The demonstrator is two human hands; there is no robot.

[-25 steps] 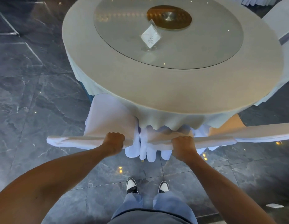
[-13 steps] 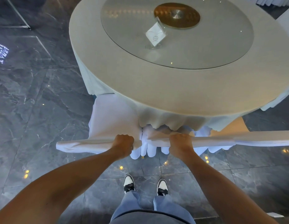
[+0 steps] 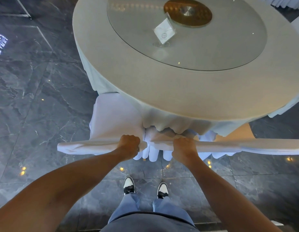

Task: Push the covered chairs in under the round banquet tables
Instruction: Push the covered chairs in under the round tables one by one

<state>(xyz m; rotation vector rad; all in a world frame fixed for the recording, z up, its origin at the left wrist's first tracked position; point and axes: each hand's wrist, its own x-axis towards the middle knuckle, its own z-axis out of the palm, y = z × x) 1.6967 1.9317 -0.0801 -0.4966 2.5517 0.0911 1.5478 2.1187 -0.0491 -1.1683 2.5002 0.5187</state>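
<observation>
Two white-covered chairs stand side by side at the near edge of a round banquet table [image 3: 112, 67] with a pale cloth. My left hand [image 3: 129, 145] grips the top of the left chair's back [image 3: 88, 146]. My right hand [image 3: 184, 147] grips the top of the right chair's back [image 3: 229, 145]. The left chair's seat [image 3: 115, 116] shows partly, its front under the tablecloth's hanging hem. The right chair's seat is mostly hidden under the table; a tan patch [image 3: 240, 133] shows beside it.
A glass turntable [image 3: 220, 47] with a gold centre and a white card in a clear stand [image 3: 164, 33] sits on the table. Dark marble floor [image 3: 36, 97] surrounds it. My shoes [image 3: 128, 185] stand just behind the chairs. More white draping [image 3: 286, 4] is at the top right.
Both chairs have slid a little further under the table with my hands on their backs, and my feet stepped forward. The view has shifted so the table sits more to the right.
</observation>
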